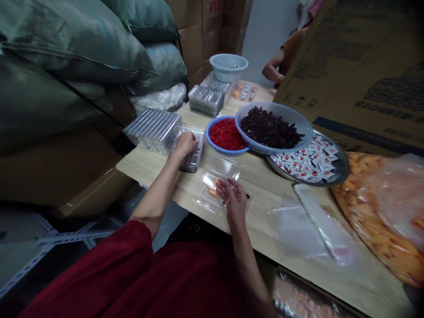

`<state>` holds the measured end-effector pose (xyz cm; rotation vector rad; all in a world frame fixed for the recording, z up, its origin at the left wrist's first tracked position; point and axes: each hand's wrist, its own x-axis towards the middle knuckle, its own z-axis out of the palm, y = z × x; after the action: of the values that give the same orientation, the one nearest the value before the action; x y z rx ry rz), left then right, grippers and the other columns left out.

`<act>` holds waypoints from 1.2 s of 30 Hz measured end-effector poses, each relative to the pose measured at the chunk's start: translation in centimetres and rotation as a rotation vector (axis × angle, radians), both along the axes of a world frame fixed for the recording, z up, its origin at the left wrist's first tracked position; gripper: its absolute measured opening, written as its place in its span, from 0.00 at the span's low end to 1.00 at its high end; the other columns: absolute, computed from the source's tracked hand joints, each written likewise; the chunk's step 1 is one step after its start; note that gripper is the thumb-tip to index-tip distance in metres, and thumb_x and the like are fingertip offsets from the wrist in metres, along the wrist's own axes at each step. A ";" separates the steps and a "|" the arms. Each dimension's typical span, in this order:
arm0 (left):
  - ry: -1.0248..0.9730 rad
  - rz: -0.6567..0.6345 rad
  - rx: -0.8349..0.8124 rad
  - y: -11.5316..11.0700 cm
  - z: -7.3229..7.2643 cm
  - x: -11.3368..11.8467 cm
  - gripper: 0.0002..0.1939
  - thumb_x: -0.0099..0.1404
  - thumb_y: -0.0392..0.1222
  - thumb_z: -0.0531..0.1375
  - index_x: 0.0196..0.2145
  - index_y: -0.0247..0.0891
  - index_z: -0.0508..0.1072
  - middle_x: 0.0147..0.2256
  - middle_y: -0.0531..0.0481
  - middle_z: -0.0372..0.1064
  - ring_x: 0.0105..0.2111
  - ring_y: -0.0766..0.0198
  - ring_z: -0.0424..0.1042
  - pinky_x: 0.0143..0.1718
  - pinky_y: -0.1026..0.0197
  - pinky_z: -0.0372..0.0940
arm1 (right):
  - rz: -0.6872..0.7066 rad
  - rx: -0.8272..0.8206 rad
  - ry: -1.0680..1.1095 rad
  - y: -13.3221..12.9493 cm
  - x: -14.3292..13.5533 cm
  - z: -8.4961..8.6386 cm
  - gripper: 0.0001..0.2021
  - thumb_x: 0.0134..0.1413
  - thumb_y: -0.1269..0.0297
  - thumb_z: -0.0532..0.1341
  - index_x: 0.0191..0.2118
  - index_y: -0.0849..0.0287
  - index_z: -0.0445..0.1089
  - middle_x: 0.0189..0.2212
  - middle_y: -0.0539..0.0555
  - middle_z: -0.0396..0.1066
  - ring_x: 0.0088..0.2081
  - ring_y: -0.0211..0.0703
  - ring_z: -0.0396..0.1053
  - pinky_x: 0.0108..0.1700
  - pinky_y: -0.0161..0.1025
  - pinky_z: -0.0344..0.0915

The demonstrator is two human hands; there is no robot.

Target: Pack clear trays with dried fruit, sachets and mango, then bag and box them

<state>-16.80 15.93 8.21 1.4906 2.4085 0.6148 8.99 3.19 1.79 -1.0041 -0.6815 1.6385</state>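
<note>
Wood-look worktop [261, 225], green sacks [76, 39] and stacked cartons [192, 48] behind. Left hand [187, 143]: fingers bunched over an upper clear tray [198, 157] beside the clear tray stack [152, 126]; can't tell if they pinch it. Right hand [233, 198]: fingers half curled, loosely spread, over the open clear tray [207, 205] near the worktop edge; can't tell if anything is pinched. That tray looks part-filled: orange pieces [213, 191], a dark bit [247, 196] at the right (some contents hidden by the hand). Lid [232, 167] open, so not closed up. Outward: blue-rimmed bowl [227, 134] of red pieces, pale bowl [308, 128] of dark pieces, metal dish [342, 170] of small white packets [311, 159], large bag of orange pieces [367, 207]. Farther back, another filled tray [248, 91] and a co-worker's arm [273, 68]. Writing: big carton [347, 57] has handling symbols and print, unreadable; red characters on rear cartons too blurred; packets show red marks, no legible brand.
</note>
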 end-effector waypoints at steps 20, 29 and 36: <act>-1.341 -0.302 -0.023 -15.6 -3.7 9.3 0.31 0.58 0.43 0.72 0.56 0.36 0.69 0.36 0.46 0.80 0.35 0.61 0.79 0.39 0.61 0.70 | -0.030 0.649 -1.031 -6.5 7.3 -0.1 0.33 0.61 0.51 0.65 0.69 0.49 0.59 0.70 0.61 0.55 0.70 0.57 0.54 0.67 0.64 0.56; -0.682 -0.189 0.242 -10.3 -9.8 10.8 0.25 0.54 0.46 0.71 0.49 0.36 0.74 0.38 0.49 0.71 0.37 0.61 0.70 0.42 0.58 0.66 | -0.243 0.281 -0.809 -2.1 8.5 -5.0 0.27 0.60 0.53 0.61 0.61 0.61 0.69 0.39 0.55 0.72 0.38 0.43 0.68 0.48 0.44 0.69; -0.337 -0.281 0.217 -9.5 -11.6 10.7 0.16 0.68 0.45 0.59 0.50 0.35 0.74 0.46 0.40 0.69 0.46 0.54 0.69 0.52 0.53 0.65 | -0.206 0.417 -1.038 0.4 9.0 -6.4 0.23 0.62 0.59 0.56 0.59 0.63 0.70 0.46 0.60 0.69 0.44 0.46 0.68 0.51 0.45 0.67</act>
<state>-6.11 6.46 -3.37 1.6183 1.8885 0.9935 18.04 3.60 -4.64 -1.5177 -1.4623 0.6507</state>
